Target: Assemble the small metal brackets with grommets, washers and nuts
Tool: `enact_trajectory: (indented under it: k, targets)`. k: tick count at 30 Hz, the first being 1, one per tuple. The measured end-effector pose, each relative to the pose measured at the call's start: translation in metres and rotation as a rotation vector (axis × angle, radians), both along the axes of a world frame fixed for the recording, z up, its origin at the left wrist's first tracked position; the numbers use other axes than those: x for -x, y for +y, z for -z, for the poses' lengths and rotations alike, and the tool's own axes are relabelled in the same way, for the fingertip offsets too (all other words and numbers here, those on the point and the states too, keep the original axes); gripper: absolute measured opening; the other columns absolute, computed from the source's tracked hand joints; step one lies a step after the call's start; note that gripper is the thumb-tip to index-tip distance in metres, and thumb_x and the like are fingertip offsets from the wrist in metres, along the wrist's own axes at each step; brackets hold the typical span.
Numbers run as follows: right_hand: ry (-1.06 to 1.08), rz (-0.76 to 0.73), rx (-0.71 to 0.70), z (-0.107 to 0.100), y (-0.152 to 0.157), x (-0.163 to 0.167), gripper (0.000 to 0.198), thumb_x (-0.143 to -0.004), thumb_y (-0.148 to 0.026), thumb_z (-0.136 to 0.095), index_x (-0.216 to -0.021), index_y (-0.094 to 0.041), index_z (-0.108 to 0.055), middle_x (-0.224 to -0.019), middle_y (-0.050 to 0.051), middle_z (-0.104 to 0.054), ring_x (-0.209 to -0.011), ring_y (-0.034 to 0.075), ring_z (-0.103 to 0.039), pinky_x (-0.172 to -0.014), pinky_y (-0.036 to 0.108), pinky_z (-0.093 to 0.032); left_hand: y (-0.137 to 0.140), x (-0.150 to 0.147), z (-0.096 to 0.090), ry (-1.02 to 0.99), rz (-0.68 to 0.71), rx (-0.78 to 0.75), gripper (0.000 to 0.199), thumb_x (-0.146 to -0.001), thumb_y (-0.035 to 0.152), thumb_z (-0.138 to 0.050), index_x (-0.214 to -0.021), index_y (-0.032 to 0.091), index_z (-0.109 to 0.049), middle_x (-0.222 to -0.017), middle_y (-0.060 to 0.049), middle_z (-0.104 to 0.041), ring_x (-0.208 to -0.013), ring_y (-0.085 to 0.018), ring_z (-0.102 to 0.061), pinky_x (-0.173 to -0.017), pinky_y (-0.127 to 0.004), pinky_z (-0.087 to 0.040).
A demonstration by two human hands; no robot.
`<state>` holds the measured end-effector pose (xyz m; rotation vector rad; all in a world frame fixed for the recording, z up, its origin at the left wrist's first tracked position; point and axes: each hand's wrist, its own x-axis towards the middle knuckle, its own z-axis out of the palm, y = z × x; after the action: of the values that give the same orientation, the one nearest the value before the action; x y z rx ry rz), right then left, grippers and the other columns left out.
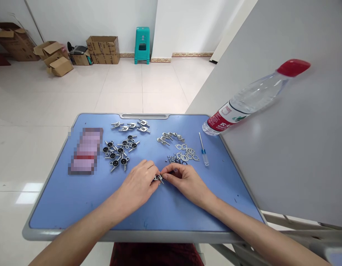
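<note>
My left hand (139, 181) is closed around a small silver metal fitting (159, 178) with a thin pin sticking out, above the near middle of the blue table. Thumb and forefinger of my right hand (190, 183) pinch together at the fitting's right edge; what is between them is too small to make out. Just beyond the right fingers lie tiny metal screws (173, 159) and black rings (184, 163). Flat silver gasket-like plates (189, 152) and several bent metal pieces with round heads (171, 136) are farther back.
Several black-faced metal assemblies (120, 150) lie left of centre, with silver forked brackets (131, 125) behind them. A blurred pink rectangle (86, 151) is at left. A clear-handled screwdriver (203, 152) and a tilted water bottle (243, 101) occupy the right. Cardboard boxes (103, 50) and a teal stool (142, 44) stand beyond.
</note>
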<state>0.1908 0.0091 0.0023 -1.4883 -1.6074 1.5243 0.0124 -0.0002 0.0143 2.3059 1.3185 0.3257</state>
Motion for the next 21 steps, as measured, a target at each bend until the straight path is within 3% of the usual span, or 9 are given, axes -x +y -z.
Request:
enact_trajectory:
  k: [4, 21]
  targets:
    - [-0.063, -0.050, -0.086, 0.001, 0.002, -0.002, 0.022, -0.079, -0.037, -0.054, -0.080, -0.018, -0.065, -0.072, 0.001, -0.063, -0.066, 0.015, -0.053, -0.063, 0.029, -0.041, -0.001, -0.001, 0.001, 0.000, 0.003, -0.014, 0.007, -0.085, 0.011, -0.065, -0.082, 0.015, -0.060, -0.087, -0.002, -0.060, -0.085, -0.019, -0.055, -0.072, -0.031, -0.045]
    - [-0.109, -0.133, -0.067, -0.010, 0.005, -0.001, 0.019, -0.078, -0.035, -0.055, -0.075, -0.019, -0.063, -0.067, -0.001, -0.059, -0.061, 0.013, -0.048, -0.056, 0.025, -0.038, -0.001, 0.000, 0.001, 0.004, 0.012, -0.002, 0.006, -0.086, 0.012, -0.063, -0.083, 0.016, -0.060, -0.088, -0.002, -0.059, -0.085, -0.019, -0.054, -0.072, -0.031, -0.045]
